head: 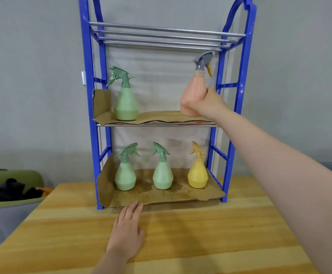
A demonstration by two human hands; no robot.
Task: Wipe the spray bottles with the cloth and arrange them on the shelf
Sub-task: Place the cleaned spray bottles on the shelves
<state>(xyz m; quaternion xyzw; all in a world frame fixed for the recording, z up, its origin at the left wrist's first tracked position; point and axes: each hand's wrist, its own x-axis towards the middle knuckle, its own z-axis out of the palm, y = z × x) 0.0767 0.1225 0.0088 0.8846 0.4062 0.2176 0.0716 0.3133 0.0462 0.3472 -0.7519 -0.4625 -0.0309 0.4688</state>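
**Pink bottle at the middle tier, right side**

From my head camera I see my right hand (199,104) wrapped around the lower body of a peach-pink plastic spray bottle with a grey trigger head (195,89). The fingers curl round it from the right, and the bottle leans a little to the right. Its base sits at the level of the cardboard sheet lining the middle tier (161,118) of the blue plastic shelf rack with metal rods (89,76); I cannot tell whether it touches the cardboard or hangs just above it.

On the left of that same tier a sage-green spray bottle (126,101) stands upright, well apart from the pink one.

On the stained cardboard lining of the bottom tier (161,195) three bottles stand in a row: a pale green spray bottle on the left (125,176), a second pale green spray bottle in the middle (162,175), and a yellow spray bottle on the right (197,175). All three are upright and spaced apart.

My left hand (127,232) lies flat on the light wooden table (200,234), fingers straight and holding nothing, the fingertips (135,206) touching the front edge of the bottom cardboard.
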